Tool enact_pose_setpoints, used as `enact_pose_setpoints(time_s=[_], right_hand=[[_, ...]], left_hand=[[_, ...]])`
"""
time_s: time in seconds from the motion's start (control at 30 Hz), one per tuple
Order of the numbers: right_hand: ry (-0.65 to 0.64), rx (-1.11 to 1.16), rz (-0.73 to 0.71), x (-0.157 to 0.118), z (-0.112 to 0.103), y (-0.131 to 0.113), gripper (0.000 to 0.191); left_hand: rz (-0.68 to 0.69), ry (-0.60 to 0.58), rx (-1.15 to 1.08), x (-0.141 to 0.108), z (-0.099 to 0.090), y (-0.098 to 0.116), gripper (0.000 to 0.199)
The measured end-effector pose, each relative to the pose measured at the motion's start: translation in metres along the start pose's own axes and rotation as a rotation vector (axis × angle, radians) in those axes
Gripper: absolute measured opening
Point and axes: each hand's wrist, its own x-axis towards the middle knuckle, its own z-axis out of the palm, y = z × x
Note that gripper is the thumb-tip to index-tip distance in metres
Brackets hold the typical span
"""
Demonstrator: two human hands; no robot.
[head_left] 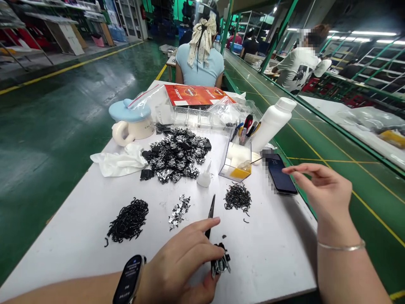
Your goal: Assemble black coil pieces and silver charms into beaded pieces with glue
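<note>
My left hand (186, 257) is closed on a small black-and-metal part (220, 261), pinched between thumb and fingers just above the table. Black tweezers (211, 207) point away from under its index finger; whether the hand grips them I cannot tell. My right hand (322, 190) is raised at the table's right edge beside a phone (280, 173), thumb and index finger pressed together. Something tiny and dark seems to be at their tips, too small to name. Before my hands lie small silver metal pieces (179, 211) and two piles of short black curved pieces (129, 219), (238, 197).
Farther back is a heap of black-and-metal parts (177, 154), with a small white dropper bottle (204, 178) by it. Around them are a lidded mug (134, 126), white cloth (120, 161), clear tool box (236, 162) and tall white bottle (274, 122). A person (200, 63) sits beyond the table.
</note>
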Motion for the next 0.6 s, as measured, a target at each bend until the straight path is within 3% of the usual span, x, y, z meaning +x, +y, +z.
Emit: enact_pose_setpoints(time_s=[0.1, 0.2, 0.3, 0.6], right_hand=[[0.014, -0.137, 0.157, 0.01, -0.023, 0.047, 0.017], [-0.066, -0.185, 0.252, 0.012, -0.027, 0.071, 0.02], [-0.127, -0.189, 0.296, 0.014, -0.022, 0.079, 0.019], [-0.084, -0.126, 0.327, 0.019, -0.016, 0.088, 0.022]], left_hand=[[-0.015, -0.002, 0.001, 0.002, -0.001, 0.001, 0.036], [-0.026, -0.017, 0.018, 0.001, -0.002, 0.002, 0.037], [-0.017, -0.027, 0.022, 0.0, -0.004, 0.002, 0.036], [-0.011, -0.032, 0.027, 0.001, -0.003, 0.003, 0.036]])
